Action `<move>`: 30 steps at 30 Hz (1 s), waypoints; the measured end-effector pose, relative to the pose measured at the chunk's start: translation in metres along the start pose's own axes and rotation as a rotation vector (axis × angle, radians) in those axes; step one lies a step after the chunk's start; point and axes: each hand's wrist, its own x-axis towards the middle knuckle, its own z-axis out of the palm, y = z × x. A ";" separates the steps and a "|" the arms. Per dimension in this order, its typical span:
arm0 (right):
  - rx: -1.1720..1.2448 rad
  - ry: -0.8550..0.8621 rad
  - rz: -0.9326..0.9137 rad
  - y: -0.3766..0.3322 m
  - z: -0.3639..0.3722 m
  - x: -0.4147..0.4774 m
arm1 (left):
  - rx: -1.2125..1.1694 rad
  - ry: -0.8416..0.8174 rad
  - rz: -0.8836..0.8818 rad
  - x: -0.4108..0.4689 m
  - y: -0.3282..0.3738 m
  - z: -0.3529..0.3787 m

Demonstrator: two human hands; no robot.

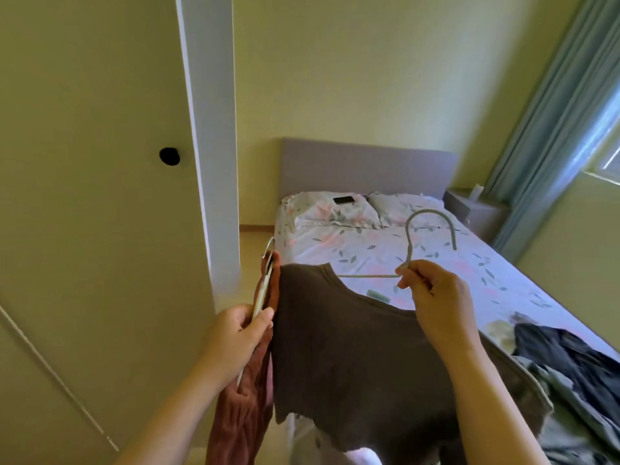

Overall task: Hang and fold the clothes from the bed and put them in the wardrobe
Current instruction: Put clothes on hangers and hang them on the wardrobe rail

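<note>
Right hand (432, 297): thumb and fingertips pinch the neck of a grey hanger (431, 212) just under its hook. One hanger arm runs left into the neckline of the brown T-shirt (352, 357). Shirt hangs between the two hands, over the foot of the bed (369, 250).

Left hand (235, 333): fingers curled round a pale hanger (264, 290) carrying a rust-red garment (241, 414). Garment droops below the wrist, touching the brown shirt's left edge.

Heap of dark clothes (570, 357) on the bed's near right side. Black phone (344, 200) on the pillow (322, 213) by the grey headboard (365, 166). Wardrobe door (100, 196) with black knob (169, 156) at left, blue curtain (543, 129) at right
</note>
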 end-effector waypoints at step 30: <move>-0.059 0.089 0.134 0.081 0.085 0.214 | 0.052 0.005 -0.045 0.255 0.004 0.117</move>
